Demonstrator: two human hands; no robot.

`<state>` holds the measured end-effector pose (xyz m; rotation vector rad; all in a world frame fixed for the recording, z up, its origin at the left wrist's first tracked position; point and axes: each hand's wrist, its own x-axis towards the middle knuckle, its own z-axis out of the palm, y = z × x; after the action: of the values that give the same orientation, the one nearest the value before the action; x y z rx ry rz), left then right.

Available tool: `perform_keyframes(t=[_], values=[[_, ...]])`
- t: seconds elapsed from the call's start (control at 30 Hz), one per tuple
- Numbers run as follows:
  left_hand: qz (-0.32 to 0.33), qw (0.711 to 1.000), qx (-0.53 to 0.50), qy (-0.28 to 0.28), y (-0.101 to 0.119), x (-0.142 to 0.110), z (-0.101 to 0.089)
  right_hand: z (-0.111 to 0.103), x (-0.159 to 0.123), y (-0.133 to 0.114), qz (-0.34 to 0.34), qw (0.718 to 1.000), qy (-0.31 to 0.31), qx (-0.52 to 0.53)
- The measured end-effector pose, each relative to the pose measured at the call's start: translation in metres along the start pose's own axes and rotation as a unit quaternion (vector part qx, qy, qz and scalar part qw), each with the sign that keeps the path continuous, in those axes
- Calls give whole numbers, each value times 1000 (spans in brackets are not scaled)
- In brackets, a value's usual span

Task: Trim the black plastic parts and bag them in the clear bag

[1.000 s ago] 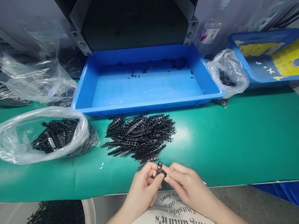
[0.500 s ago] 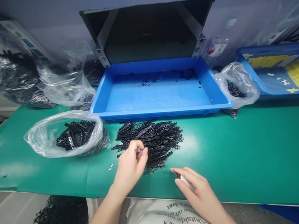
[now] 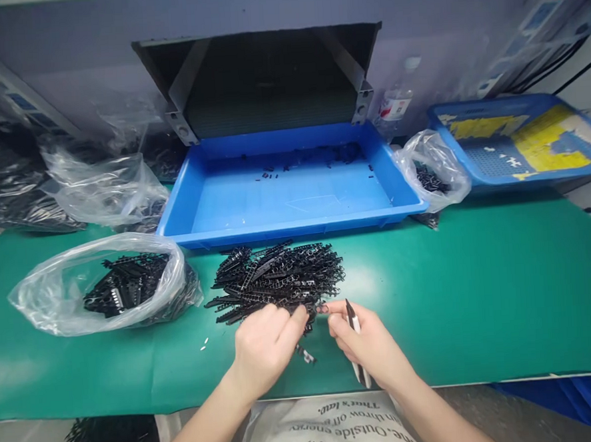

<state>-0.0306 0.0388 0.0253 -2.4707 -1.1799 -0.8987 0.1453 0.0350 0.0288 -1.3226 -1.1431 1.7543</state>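
A pile of black plastic strips (image 3: 279, 279) lies on the green mat (image 3: 480, 290) in front of a blue tray (image 3: 293, 188). My left hand (image 3: 266, 346) rests at the pile's near edge, fingers curled and pinching a black strip there. My right hand (image 3: 368, 346) is beside it, closed around a thin white-and-black tool (image 3: 355, 341) that points up from the fingers. Its forefinger reaches toward the same strip. One small black piece (image 3: 306, 355) lies on the mat between my hands.
An open clear bag of black strips (image 3: 109, 286) lies to the left. More bags (image 3: 47, 183) sit at the back left. A small bag (image 3: 432, 169) and a blue basket (image 3: 521, 140) stand to the right. A dark chute (image 3: 262, 83) rises behind the tray.
My left hand came back from the pile's left side to its near edge. My right hand moved up and left to meet it, the tool still in its grip. The camera tilted.
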Motion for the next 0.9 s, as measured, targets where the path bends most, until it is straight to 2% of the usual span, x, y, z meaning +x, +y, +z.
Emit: perform_keyframes(t=[0.1, 0.17, 0.2, 0.23, 0.3, 0.4, 0.47, 0.53, 0.6, 0.73, 0.8, 0.9], values=[[-31, 997, -67, -15, 17, -7, -2, -1, 4, -1, -17, 1000, -2, -11], [-108, 979, -163, -49, 23, -9, -6, -5, 3, -4, -28, 999, -14, -45], [-166, 958, -221, -73, 25, -8, -8, -7, 2, -5, -32, 997, -23, -59], [-231, 926, -280, -100, 25, -7, -10, -8, 0, -7, -36, 996, -34, -71], [-347, 837, -389, -169, 25, -5, -12, -10, -2, -9, -40, 994, -58, -80], [-426, 684, -538, -249, 26, -4, -11, -9, -4, -8, -41, 994, -79, -63], [-458, 597, -614, -238, 28, -5, -9, -9, -5, -6, -57, 993, -65, -79], [-492, 538, -655, -198, 31, -6, -7, -9, -7, -5, -98, 986, -47, -129], [-513, 505, -673, -170, 34, -7, -6, -10, -11, -6, -129, 973, -49, -183], [-526, 456, -698, -169, 36, -7, -7, -11, -19, -7, -142, 949, -93, -264], [-522, 464, -694, -175, 37, -8, -7, -11, -21, -6, -167, 936, -102, -291], [-506, 507, -670, -194, 37, -9, -8, -10, -21, -4, -202, 919, -94, -325]])
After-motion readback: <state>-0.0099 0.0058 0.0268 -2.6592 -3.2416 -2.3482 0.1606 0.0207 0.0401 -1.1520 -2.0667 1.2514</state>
